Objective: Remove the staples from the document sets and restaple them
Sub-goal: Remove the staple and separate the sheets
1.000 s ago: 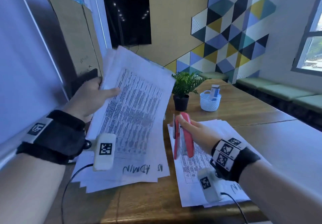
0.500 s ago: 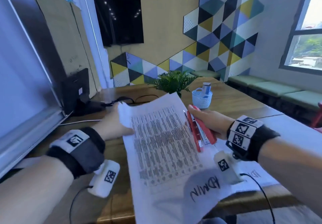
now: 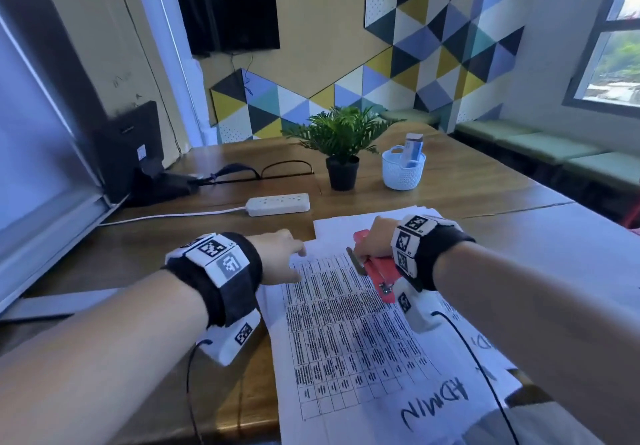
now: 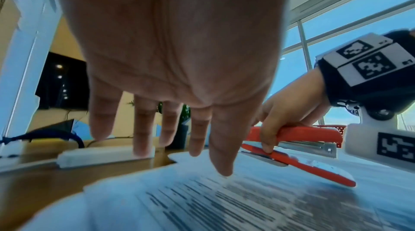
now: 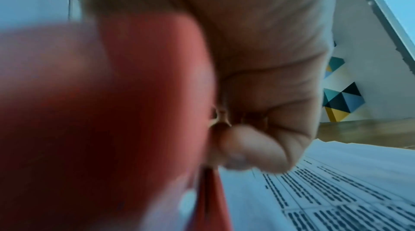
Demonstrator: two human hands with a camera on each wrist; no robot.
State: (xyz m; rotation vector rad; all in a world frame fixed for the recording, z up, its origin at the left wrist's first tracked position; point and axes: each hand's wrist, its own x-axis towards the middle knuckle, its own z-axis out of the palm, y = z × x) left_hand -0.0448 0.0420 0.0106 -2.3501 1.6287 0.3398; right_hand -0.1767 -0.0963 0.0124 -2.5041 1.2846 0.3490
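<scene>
A printed document set (image 3: 349, 327) with "ADMIN" handwritten on its near end lies flat on the wooden table (image 3: 467, 198). It partly covers another paper stack (image 3: 343, 224). My left hand (image 3: 294, 257) has straight fingers, and one fingertip (image 4: 221, 169) touches the sheet near its far left corner. My right hand (image 3: 367, 243) grips a red stapler (image 3: 379, 271) at the far right corner of the set. In the left wrist view the stapler (image 4: 298, 136) gapes, with its lower arm resting on the paper. The right wrist view shows curled fingers (image 5: 258, 139) against the blurred red stapler (image 5: 101, 110).
A white power strip (image 3: 278, 204) lies just beyond the papers, with its cord running left. Behind it stand a potted plant (image 3: 341, 153) and a white basket (image 3: 403, 167). A black device (image 3: 135, 153) and cables (image 3: 277, 171) sit at the far left beside a large board (image 3: 34, 133).
The document set, held upright in my left hand a second ago, now lies flat on the table. My left hand no longer grips it. My right hand brought the stapler down to its far corner.
</scene>
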